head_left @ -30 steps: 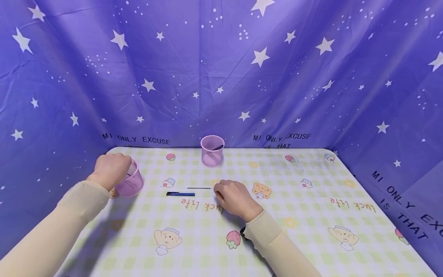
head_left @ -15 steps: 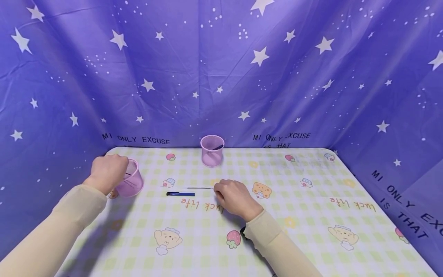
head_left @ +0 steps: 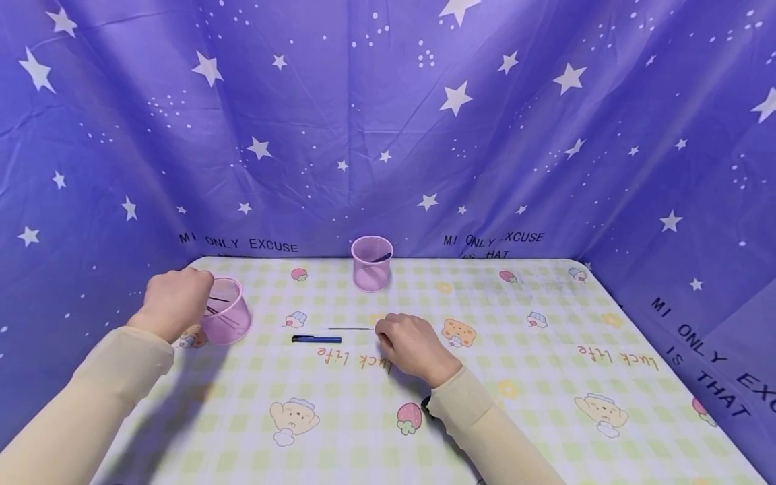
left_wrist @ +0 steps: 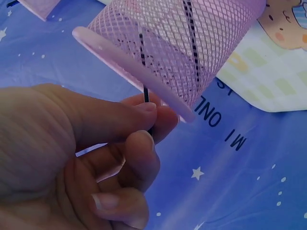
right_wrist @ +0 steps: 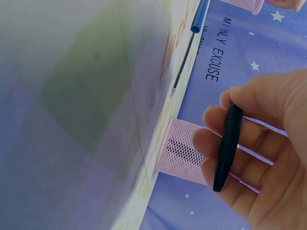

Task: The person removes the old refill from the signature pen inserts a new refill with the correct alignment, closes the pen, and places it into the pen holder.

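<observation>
My left hand [head_left: 176, 303] is over the rim of the pink mesh cup [head_left: 235, 323] at the table's left. In the left wrist view its thumb and index finger pinch a thin black pen refill [left_wrist: 146, 93], whose other end runs inside the cup. A second dark stick [left_wrist: 192, 36] lies inside that cup. My right hand [head_left: 415, 347] is at mid-table, and the right wrist view shows it holding a black tapered pen barrel part [right_wrist: 229, 146] with a ribbed end. Left of it lie a thin refill [head_left: 348, 329] and a blue pen barrel [head_left: 318, 339].
Another pink mesh cup [head_left: 372, 275], with a dark pen piece inside, stands at the table's back edge. A checked cloth [head_left: 527, 444] with cartoon prints covers the table. Purple star-printed curtains [head_left: 388, 121] enclose the back and sides.
My left hand has moved a little to the left, uncovering more of the left cup and the dark sticks in it. The right hand has stayed put.
</observation>
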Motion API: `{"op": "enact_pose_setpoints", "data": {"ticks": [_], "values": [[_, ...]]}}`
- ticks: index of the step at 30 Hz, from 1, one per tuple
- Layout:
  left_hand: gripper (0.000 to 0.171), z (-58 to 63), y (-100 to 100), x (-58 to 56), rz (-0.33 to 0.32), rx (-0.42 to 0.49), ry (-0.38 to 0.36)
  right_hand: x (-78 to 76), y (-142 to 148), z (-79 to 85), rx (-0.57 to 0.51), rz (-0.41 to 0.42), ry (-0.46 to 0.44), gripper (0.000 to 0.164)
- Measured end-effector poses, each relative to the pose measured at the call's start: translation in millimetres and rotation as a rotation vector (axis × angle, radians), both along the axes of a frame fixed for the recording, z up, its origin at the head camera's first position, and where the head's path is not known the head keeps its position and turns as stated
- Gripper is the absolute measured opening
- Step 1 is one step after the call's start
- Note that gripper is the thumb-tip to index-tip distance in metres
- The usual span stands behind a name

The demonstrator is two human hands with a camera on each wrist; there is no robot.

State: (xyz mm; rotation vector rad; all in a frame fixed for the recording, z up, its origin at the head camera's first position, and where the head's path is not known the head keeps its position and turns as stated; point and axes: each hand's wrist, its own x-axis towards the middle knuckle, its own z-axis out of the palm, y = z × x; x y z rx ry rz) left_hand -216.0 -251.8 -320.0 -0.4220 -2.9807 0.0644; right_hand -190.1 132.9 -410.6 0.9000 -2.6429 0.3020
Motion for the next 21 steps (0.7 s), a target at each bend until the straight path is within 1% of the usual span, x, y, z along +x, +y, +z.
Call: {"op": "enact_pose_setpoints", "data": {"ticks": [2, 4, 7, 13, 17, 21], "values": [[0.019, 2.0, -1.4, 0.3, 0.007, 0.009, -0.015, -0.2, 0.2, 0.3, -0.001, -0.001, -0.002, 0.015], [0.012, 3.4, -3.4, 0.3, 0.020, 0.018, -0.025, -0.6, 0.3, -0.1, 0.004, 0.000, -0.002, 0.016], [0.013, 4.4, -6.2, 0.2, 0.037, 0.028, -0.028, -1.0, 0.1, -0.7, 0.003, 0.003, 0.000, 0.016], [0.015, 3.8, -8.4, 0.6, 0.048, 0.059, -0.011, -1.5, -0.3, -1.7, 0.006, 0.007, -0.003, 0.016], [0.012, 4.0, -8.4, 2.0, 0.047, 0.080, -0.002, -1.4, -0.4, -1.3, 0.007, 0.005, -0.005, 0.016], [0.013, 3.1, -7.2, 3.0, 0.053, 0.105, 0.028, -1.4, -0.2, -0.8, 0.007, 0.005, -0.002, 0.016]]}}
